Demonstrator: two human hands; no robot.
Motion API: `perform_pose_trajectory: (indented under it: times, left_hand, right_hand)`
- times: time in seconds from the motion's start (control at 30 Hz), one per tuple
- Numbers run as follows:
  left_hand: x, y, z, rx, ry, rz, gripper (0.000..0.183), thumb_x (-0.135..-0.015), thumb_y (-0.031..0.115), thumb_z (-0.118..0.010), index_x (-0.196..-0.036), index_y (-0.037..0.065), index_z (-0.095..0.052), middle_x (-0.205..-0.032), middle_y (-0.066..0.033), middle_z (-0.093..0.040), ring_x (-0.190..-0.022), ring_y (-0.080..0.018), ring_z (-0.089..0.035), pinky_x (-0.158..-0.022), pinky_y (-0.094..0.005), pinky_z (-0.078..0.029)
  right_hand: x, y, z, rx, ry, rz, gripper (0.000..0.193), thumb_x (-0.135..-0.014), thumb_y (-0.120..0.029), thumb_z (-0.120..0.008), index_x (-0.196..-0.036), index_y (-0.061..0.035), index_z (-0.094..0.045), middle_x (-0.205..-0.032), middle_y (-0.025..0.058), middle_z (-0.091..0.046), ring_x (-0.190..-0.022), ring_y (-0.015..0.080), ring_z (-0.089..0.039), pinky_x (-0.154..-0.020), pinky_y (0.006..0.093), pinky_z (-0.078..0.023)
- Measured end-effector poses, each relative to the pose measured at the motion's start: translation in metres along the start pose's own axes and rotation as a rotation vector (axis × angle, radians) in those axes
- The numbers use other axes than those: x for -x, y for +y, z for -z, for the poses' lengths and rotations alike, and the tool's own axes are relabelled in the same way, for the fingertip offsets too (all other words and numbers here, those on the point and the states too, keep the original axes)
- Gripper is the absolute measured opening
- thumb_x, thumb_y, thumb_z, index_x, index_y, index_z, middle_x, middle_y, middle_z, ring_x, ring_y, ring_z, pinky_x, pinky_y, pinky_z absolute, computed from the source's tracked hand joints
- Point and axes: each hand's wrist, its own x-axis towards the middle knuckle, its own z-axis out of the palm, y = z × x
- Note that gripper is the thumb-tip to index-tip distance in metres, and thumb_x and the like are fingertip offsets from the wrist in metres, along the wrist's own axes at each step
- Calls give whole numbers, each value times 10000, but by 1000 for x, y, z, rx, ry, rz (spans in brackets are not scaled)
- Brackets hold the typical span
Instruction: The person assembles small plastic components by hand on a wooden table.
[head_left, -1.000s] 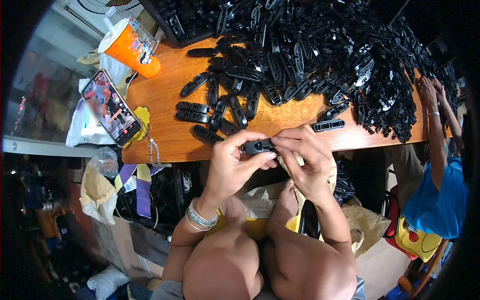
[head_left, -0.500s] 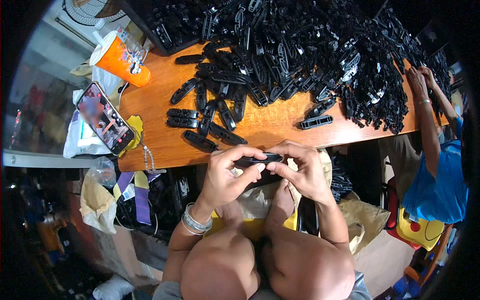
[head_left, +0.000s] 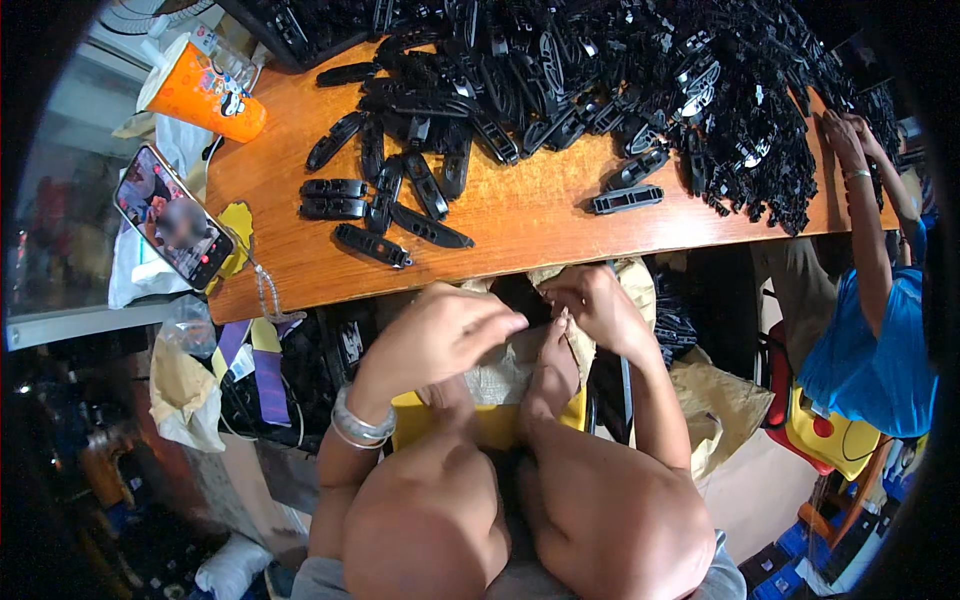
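My left hand (head_left: 435,338) hovers over my lap just below the table edge, loosely bent, with its thumb stretched to the right and no part visible in it. To its right, my right hand (head_left: 598,305) is curled with fingertips pinched near the top of a pale woven sack (head_left: 510,372). Whatever may be between those fingertips is hidden. Between the hands lies a dark patch too unclear to name. Beyond them, several long black plastic parts (head_left: 428,226) rest on the wooden table (head_left: 530,240), in front of a big heap of similar parts (head_left: 560,75).
At the left of the table are a lit phone (head_left: 175,220) and an orange cup (head_left: 205,90). Brown paper (head_left: 715,410) hangs at the right below the table edge. A co-worker's hands (head_left: 850,135) reach to the heap at the far right.
Both hands held a black plastic part together; now they have moved apart and it no longer shows between them. The left hand has turned over, and the view has shifted a little.
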Motion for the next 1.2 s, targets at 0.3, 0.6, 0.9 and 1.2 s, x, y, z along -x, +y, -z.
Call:
perform_pose_trajectory:
  times: [0.3, 0.6, 0.9, 1.2]
  left_hand:
    - [-8, -247, -61, -330, 125, 613, 659, -668, 272, -752, -1203, -27, -510, -1278, -277, -479, -1208, -402, -443, -997, -414, -365]
    - [36, -229, -48, -510, 460, 250, 271, -761, 41, -570, -1009, -64, -601, -892, -273, -626, -854, -440, -606, -758, -449, -480]
    - [78, -182, -59, -165, 699, 295, 184, -746, 16, -500, -903, -33, -582, -791, -260, -600, -758, -447, -580, -696, -481, -465]
    - [73, -212, -23, -285, 748, 688, 221, -833, 158, -603, -849, -63, -612, -782, -270, -620, -715, -415, -622, -655, -420, -486]
  right_hand:
    - [-39, 183, -96, 477, 105, -533, 611, -744, -465, -714, -1128, -5, -592, -1224, 241, -543, -1127, 381, -533, -894, 512, -451]
    - [19, 137, -41, -222, 556, -387, 171, -779, -98, -573, -816, 67, -601, -657, 103, -573, -637, 142, -511, -596, 293, -436]
    - [64, 82, -35, -424, 877, -72, 89, -776, 35, -480, -776, 56, -566, -692, 53, -515, -655, 128, -470, -625, 247, -385]
    - [46, 106, -28, -180, 728, -327, 277, -811, -26, -502, -1049, 80, -595, -844, 164, -647, -780, 161, -588, -724, 278, -467]
